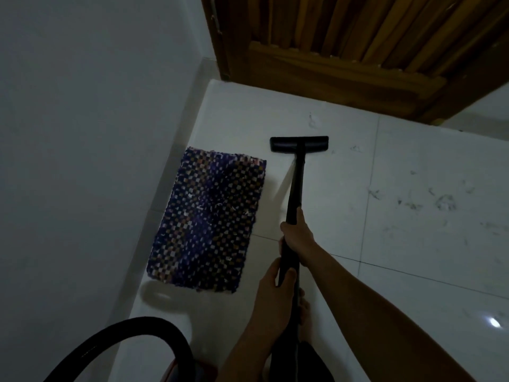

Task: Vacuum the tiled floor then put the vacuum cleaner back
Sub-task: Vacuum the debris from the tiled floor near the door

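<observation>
Both hands are wrapped tight around the black wand [293, 194], the left hand [271, 288] low and near the body to steady it, the right hand [296, 238] further up to push and steer. Nearest, by the floor's left edge, the hose [132, 330] arcs over a partly hidden vacuum body; no dust container shows. Beyond the woven mat [209, 224], the floor head [299, 144] lies flat on the tiled floor [413, 285] toward the wooden door [344, 51], with hair and dust [429, 202] well apart at its right.
</observation>
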`<state>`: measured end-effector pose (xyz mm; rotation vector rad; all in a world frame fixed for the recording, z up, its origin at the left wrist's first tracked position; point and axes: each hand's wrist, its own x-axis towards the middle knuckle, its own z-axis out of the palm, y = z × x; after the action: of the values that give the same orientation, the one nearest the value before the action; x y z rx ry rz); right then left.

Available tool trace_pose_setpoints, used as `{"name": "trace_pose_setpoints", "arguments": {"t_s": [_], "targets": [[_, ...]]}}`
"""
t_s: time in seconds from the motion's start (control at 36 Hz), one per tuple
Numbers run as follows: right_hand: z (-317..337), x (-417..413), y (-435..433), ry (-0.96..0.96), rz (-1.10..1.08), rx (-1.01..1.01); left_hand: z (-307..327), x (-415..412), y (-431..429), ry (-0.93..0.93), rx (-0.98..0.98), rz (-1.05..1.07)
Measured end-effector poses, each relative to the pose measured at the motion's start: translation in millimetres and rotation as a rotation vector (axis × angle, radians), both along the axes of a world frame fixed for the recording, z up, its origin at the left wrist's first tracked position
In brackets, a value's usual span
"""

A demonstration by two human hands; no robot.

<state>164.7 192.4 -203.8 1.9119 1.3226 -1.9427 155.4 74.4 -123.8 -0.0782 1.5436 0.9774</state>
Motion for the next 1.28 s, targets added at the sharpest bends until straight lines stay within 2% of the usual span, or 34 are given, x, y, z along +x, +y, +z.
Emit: {"name": "trace_pose_setpoints", "arguments": {"t_s": [0.67,1.0,1.28], "targets": [[-30,-29,141,0.005,-0.064,0.065,-38,-31,140,-0.011,0.048,-0.030],[-33,-30,146,0.055,-0.105,0.057,-39,-38,146,-0.001,0.053,-0.071],[-17,21,137,-0.010,-0.165,0.090,-21,1,139,-0.046,0.063,-0.148]]}}
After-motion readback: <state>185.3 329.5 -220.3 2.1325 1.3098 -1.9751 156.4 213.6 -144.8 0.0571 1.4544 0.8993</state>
